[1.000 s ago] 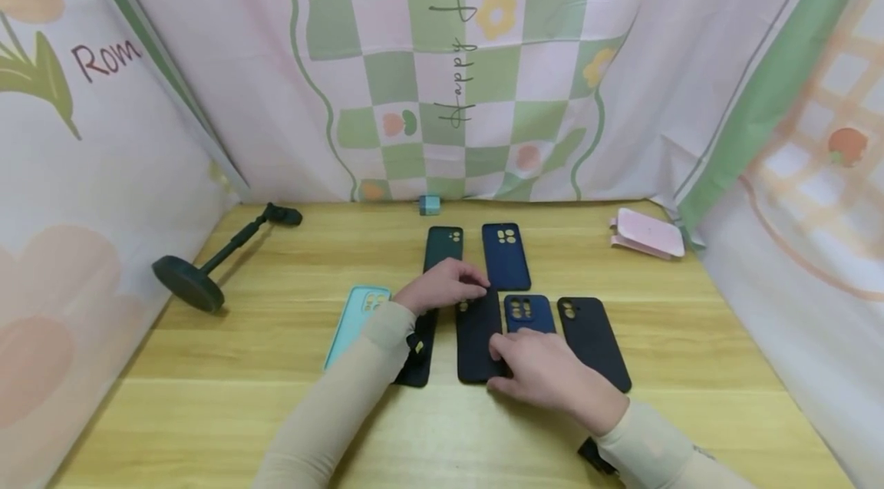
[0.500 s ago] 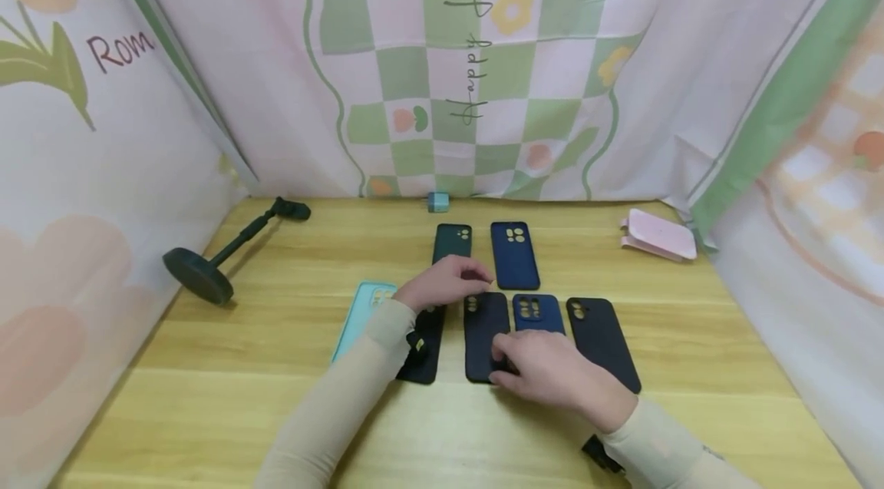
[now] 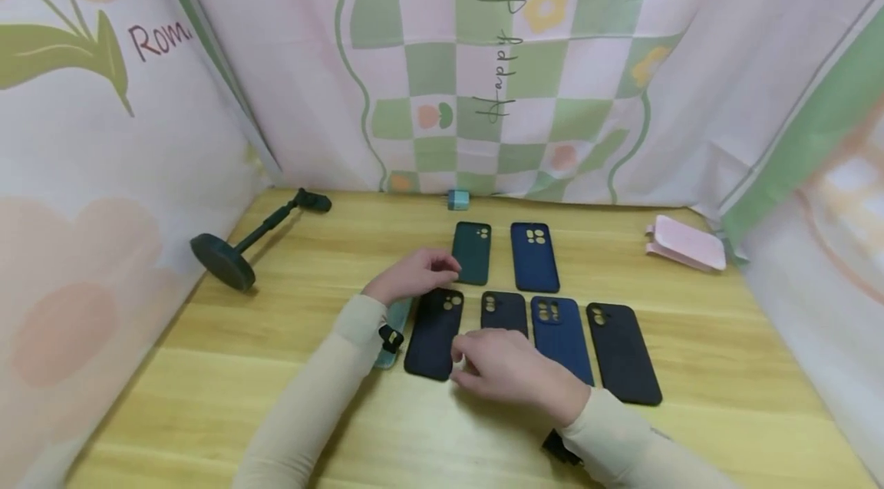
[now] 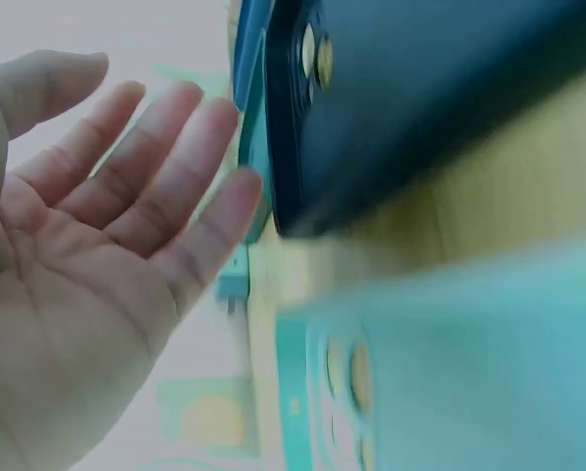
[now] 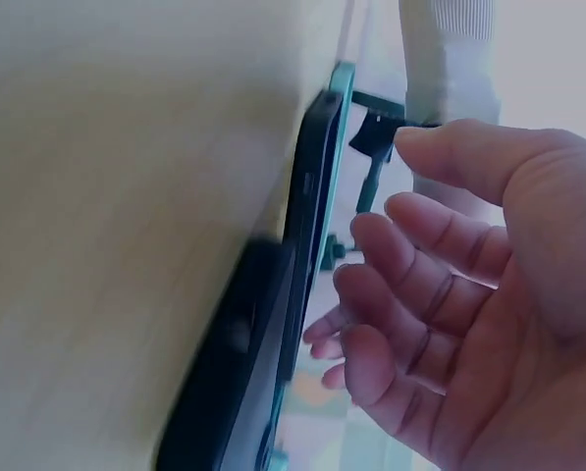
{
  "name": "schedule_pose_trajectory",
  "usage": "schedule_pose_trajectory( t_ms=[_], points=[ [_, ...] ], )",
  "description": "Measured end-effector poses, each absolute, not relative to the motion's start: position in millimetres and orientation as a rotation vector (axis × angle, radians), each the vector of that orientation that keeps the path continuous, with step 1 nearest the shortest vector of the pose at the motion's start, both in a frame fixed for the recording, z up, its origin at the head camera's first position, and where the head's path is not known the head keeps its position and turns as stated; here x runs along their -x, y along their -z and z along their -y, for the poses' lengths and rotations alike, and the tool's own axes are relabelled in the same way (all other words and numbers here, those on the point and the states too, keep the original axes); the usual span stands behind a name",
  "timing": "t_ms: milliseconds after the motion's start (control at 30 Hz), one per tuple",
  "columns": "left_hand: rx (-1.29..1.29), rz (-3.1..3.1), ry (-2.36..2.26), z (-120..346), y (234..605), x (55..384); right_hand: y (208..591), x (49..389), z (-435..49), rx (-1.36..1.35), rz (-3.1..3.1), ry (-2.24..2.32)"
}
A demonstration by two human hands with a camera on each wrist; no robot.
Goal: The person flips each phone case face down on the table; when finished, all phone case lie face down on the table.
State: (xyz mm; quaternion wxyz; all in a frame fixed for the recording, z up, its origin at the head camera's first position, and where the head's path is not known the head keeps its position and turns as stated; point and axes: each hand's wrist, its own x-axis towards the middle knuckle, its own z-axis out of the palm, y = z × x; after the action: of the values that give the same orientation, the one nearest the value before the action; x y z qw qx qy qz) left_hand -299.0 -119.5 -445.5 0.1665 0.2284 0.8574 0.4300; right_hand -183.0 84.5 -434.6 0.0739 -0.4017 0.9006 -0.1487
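Note:
Several phone cases lie on the wooden table in the head view. My left hand [image 3: 414, 274] hovers at the upper end of the left black case [image 3: 433, 335], fingers loosely bent and holding nothing. A turquoise case [image 4: 469, 363] is partly hidden under my left forearm in the head view. My right hand [image 3: 511, 370] covers the lower part of the middle black case [image 3: 504, 311]. Its fingertips are beside the left black case's right edge, and the right wrist view shows nothing between them. A blue case [image 3: 562, 339] and another black case [image 3: 625, 351] lie to the right.
Farther back lie a dark green case [image 3: 472, 252] and a navy case [image 3: 535, 259]. A small blue charger plug [image 3: 458, 200] sits near the curtain [image 3: 442, 59]. A dark green stand [image 3: 222, 262] lies at the left, a pink folding holder [image 3: 687, 243] at the right.
Both hands have moved left relative to the cases, from the middle black case to the left black one. The head view has turned left, so the scene shifts right. The cases look unmoved.

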Motion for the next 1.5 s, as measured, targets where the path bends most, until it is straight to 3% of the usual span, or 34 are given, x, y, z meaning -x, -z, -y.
schedule_pose_trajectory(
  t_ms=[400,800,1267,1500],
  points=[
    [-0.642,-2.594,-0.916,121.7,453.2,301.9,442.9,178.5,-58.7,1.273,-2.719,0.301],
    [-0.607,-2.555,-0.913,124.9,447.8,300.7,442.9,180.1,-47.8,1.315,-2.751,0.204],
    [-0.519,-2.409,-1.29,141.5,445.3,299.2,437.7,179.4,-55.2,1.422,-2.705,0.505],
    [-0.476,-2.173,-1.593,145.6,443.5,298.2,434.2,181.1,-59.6,1.345,-2.668,0.648]
  ],
)
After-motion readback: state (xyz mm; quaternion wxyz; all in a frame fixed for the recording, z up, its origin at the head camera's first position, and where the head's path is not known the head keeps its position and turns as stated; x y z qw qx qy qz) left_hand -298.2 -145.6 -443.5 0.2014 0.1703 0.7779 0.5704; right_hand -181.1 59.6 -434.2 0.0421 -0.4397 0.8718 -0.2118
